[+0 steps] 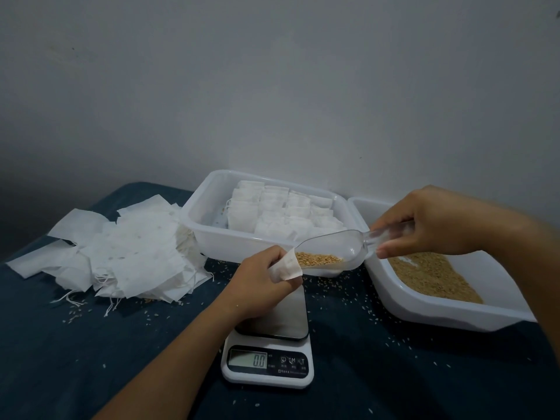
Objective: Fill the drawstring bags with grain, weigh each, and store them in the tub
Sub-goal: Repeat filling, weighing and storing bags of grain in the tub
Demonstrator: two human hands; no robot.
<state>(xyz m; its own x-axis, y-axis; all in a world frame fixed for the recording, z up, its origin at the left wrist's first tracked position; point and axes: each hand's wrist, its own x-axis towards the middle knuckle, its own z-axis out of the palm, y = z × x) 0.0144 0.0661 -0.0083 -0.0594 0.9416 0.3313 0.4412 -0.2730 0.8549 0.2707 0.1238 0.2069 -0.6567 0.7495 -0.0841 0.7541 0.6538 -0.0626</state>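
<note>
The little white bag (286,265) is held up over the scale (268,353), in front of the tub (200,234) of filled bags. The left hand (260,280) pinches it, fingers curled round its open top. The clear scoop (330,248) rests its tip in the bag's mouth, with grain (316,258) near the tip. The right hand (436,222) has a closed grip round the scoop's handle. To pour well, I think: tip the scoop slowly, keep the bag's mouth wide, and stay over the scale so spills don't scatter on the blue tabletop (91,359).
</note>
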